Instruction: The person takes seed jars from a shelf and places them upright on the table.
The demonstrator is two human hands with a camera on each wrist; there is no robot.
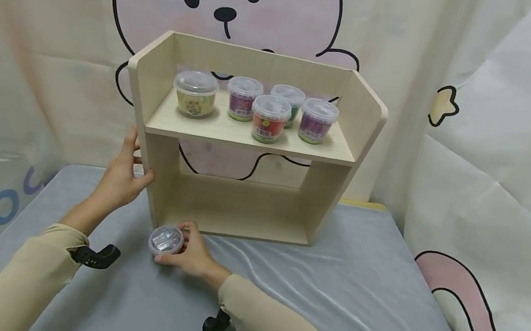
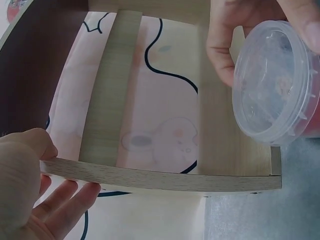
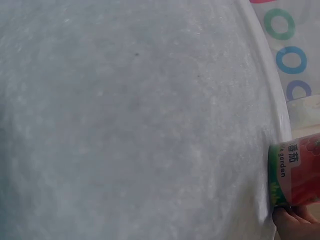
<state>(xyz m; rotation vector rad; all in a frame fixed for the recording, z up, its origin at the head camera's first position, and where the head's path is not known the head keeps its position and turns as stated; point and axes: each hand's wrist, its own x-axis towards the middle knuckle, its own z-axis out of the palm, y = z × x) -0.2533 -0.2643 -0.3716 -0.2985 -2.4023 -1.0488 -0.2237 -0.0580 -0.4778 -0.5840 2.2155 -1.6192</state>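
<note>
My right hand (image 1: 197,256) grips a small plastic cup (image 1: 165,240) with a clear lid, just before the lower left front of a pale wooden two-tier shelf (image 1: 242,208). In the right wrist view, the cup (image 3: 300,170) has a red label with green at its base. Whether its base touches the cloth, I cannot tell. My left hand (image 1: 121,179) holds the edge of the shelf's left side panel (image 2: 165,181), thumb on one face and fingers on the other. The lower tier bears nothing.
Several lidded cups stand on the upper tier: a wider yellow one (image 1: 195,96), a red one (image 1: 268,122), a green one behind it, and purple ones (image 1: 317,122). A grey-blue cloth (image 1: 350,320) covers the table. Printed curtains (image 1: 497,169) hang behind and beside it.
</note>
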